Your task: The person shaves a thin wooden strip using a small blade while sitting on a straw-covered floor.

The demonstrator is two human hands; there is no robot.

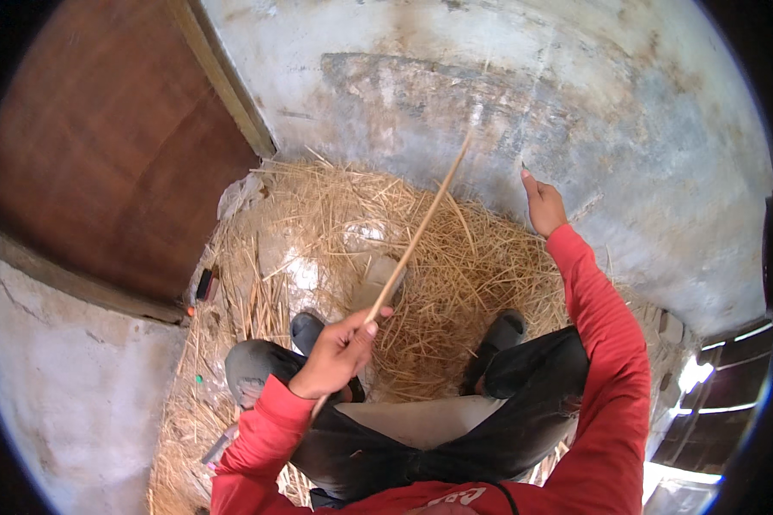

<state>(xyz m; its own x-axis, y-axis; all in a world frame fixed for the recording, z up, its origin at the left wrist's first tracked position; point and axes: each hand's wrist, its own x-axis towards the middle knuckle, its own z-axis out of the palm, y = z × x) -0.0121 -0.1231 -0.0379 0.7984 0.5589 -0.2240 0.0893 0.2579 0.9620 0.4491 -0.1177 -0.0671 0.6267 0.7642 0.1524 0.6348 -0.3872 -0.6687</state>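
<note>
My left hand [339, 348] is closed around a long, thin tan cane stick [419, 229]. The stick slants up and away to the right, and its lower end passes under my left forearm. Raised far to the right, close to the wall, is my right hand [544, 206], with fingers curled and thumb pointing up. A small dark tip shows at that thumb, too small to name. The right hand is apart from the stick. Straw [481, 257] and loose stalks cover the floor beneath both hands.
A stained plaster wall [644, 172] stands ahead, and a brown door panel [103, 163] at the left. A flat stone [382, 281] lies between my feet. By the door sits a small black and red object [205, 284]. A bladed tool [221, 445] lies at lower left.
</note>
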